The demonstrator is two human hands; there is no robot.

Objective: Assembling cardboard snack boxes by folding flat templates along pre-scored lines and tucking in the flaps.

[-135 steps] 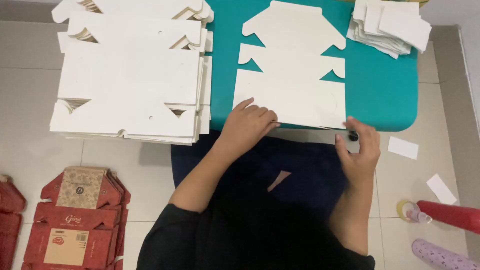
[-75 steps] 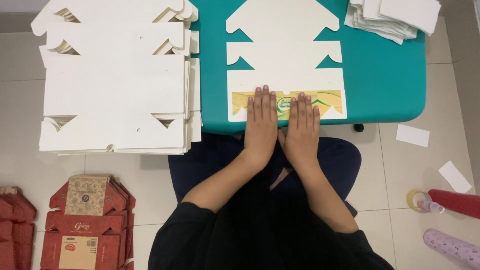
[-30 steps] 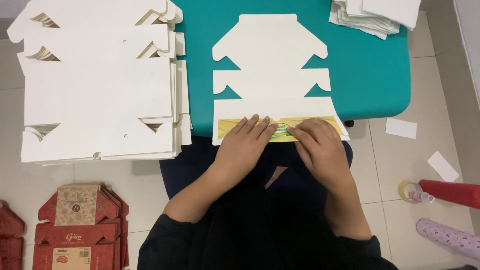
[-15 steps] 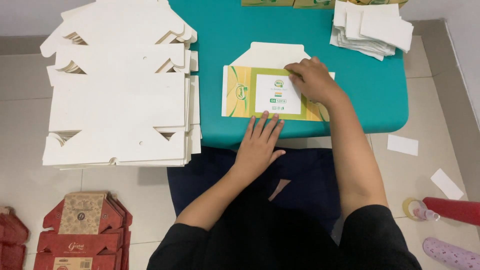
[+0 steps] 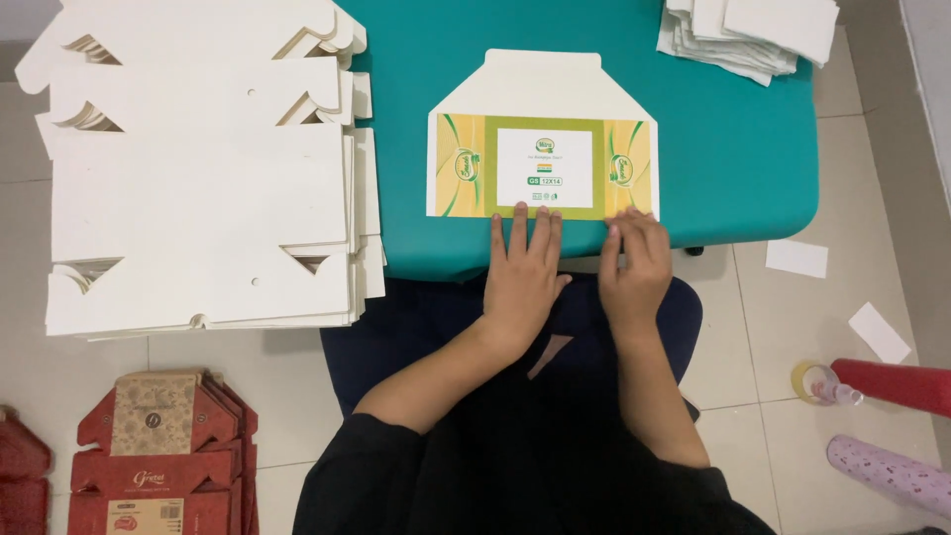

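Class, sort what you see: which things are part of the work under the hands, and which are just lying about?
In use: folded printed carton, left hand, right hand, teal table.

Lying about: white flat blanks, red cartons, paper slips, tape roll.

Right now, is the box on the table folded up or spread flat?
Folded over, lying flat. The box shows its printed yellow-green side with one white flap above, and both hands, left and right, press its near edge.

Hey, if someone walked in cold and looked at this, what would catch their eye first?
Probably the folded yellow-and-green box blank lying flat on the teal table, with the left hand and right hand pressing its near edge. Next, the big stack of white card blanks to the left, and the red printed boxes on the floor below it.
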